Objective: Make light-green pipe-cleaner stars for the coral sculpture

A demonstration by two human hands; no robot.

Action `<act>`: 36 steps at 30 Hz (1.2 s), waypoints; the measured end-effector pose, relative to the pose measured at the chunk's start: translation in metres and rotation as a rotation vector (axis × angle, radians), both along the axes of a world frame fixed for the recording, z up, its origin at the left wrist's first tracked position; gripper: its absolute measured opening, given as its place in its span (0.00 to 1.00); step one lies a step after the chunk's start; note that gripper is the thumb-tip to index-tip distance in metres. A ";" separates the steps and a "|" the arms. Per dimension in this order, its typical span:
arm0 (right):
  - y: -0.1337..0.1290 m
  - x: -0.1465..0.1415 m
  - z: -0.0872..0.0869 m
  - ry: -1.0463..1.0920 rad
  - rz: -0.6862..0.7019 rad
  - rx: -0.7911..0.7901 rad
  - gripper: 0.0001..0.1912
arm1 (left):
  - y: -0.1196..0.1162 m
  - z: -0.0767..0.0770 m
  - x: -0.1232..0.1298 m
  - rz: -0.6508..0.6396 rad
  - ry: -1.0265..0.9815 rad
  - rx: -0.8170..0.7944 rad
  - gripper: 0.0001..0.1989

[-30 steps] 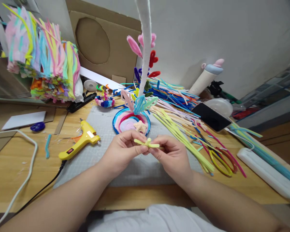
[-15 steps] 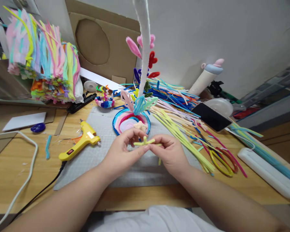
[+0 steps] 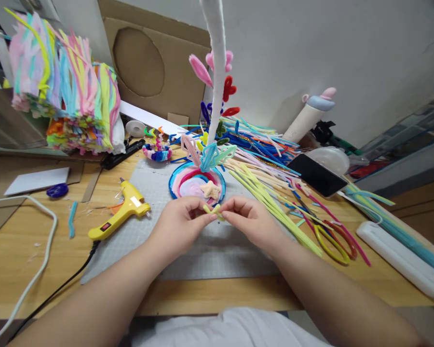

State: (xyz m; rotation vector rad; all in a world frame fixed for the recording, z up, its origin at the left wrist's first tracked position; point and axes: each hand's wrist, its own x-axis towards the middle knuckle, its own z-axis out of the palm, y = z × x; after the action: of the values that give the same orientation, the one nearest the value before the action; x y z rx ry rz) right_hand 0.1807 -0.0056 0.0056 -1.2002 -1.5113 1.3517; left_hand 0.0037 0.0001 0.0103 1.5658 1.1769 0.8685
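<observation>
Left fingers [image 3: 203,220] and right fingers [image 3: 233,218] pinch a pale-yellow pipe-cleaner piece [image 3: 212,209] between them, seemingly part-shaped, unfinished. Beige star [image 3: 210,190] just beyond looks done; yellow pipe cleaners [image 3: 275,207] right of the fingers lie unbent.

You wear a white garment [image 3: 224,330], its loose cloth softly creased. Your left hand [image 3: 181,222] and right hand [image 3: 252,222] are bare, as are your forearms [image 3: 112,274], which taper toward the wrists.

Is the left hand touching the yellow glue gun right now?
Apart. The head view shows it: a strip of the grey mat is visible between the left hand and the near end of the glue gun.
</observation>
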 end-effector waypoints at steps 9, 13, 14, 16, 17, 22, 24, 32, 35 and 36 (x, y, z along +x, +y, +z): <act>0.001 0.007 0.005 0.021 0.064 0.134 0.06 | 0.003 0.000 -0.004 -0.115 -0.546 -0.508 0.12; -0.008 -0.003 -0.001 0.025 0.007 0.244 0.04 | 0.002 -0.001 -0.001 -0.089 -0.692 -0.615 0.12; -0.011 -0.005 -0.003 0.011 -0.023 0.272 0.04 | 0.002 -0.002 0.000 -0.082 -0.712 -0.610 0.12; -0.017 -0.009 -0.006 -0.080 -0.084 0.363 0.05 | 0.001 -0.004 0.002 -0.065 -0.728 -0.572 0.12; -0.020 -0.011 -0.007 -0.161 -0.102 0.432 0.05 | 0.001 -0.005 0.003 -0.050 -0.723 -0.543 0.12; -0.029 -0.008 -0.006 -0.633 -0.037 0.855 0.06 | -0.003 -0.008 0.007 0.130 -0.459 -0.266 0.10; -0.029 -0.005 -0.003 -0.748 -0.010 0.973 0.07 | -0.005 -0.006 0.008 0.185 -0.326 -0.140 0.08; -0.011 0.008 0.011 -0.473 0.043 0.757 0.04 | 0.002 0.001 -0.001 -0.080 -0.123 -0.095 0.06; -0.003 0.010 0.009 -0.306 0.049 0.698 0.02 | 0.005 0.000 -0.005 -0.150 -0.165 -0.255 0.08; -0.002 0.010 0.007 -0.255 0.048 0.685 0.03 | 0.005 -0.001 -0.005 -0.177 -0.224 -0.319 0.09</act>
State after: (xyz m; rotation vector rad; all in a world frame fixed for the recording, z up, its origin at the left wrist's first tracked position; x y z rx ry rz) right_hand 0.1904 -0.0076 0.0125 -0.9067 -1.9714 0.6163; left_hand -0.0018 0.0055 0.0097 1.2559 0.9479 0.6818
